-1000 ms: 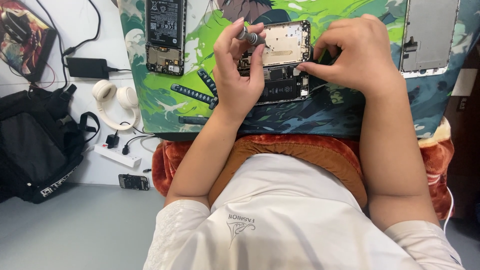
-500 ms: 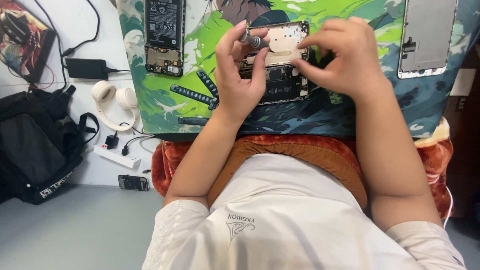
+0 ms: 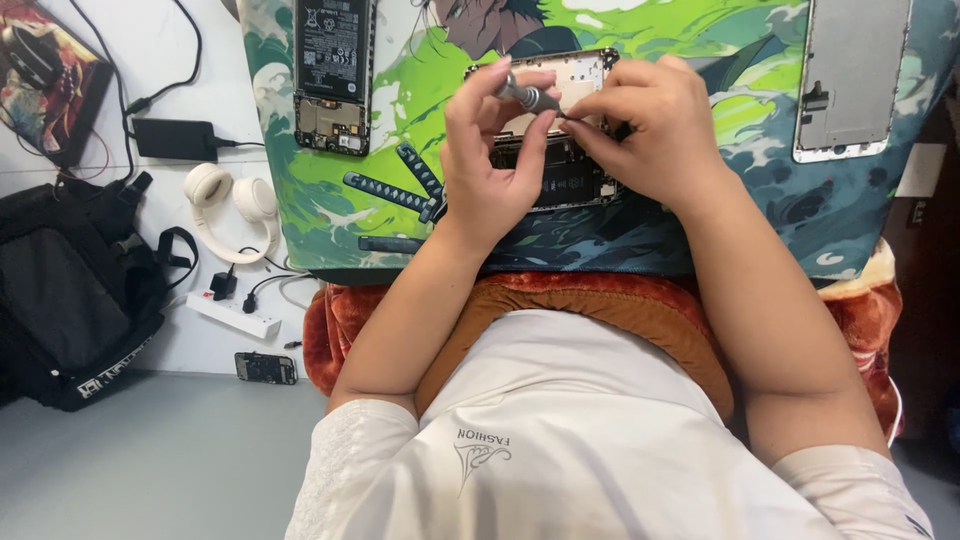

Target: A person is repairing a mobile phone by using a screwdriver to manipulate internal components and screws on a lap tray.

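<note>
- The opened phone [image 3: 560,160] is lying on the green printed mat [image 3: 400,130], under both hands.
- A small metal screwdriver [image 3: 530,97] is gripped by the left hand [image 3: 490,160] fingers.
- The right hand [image 3: 650,130] fingers are closed, pinching at the screwdriver tip.
- A second opened phone [image 3: 333,70] is seen well apart, at the left.

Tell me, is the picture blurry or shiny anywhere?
In the head view the light is soft and even; the left hand and right hand look sharp, the small screwdriver between them slightly soft; the grey screen panel has a pale sheen; the black bag stays dark, with little detail.
</note>
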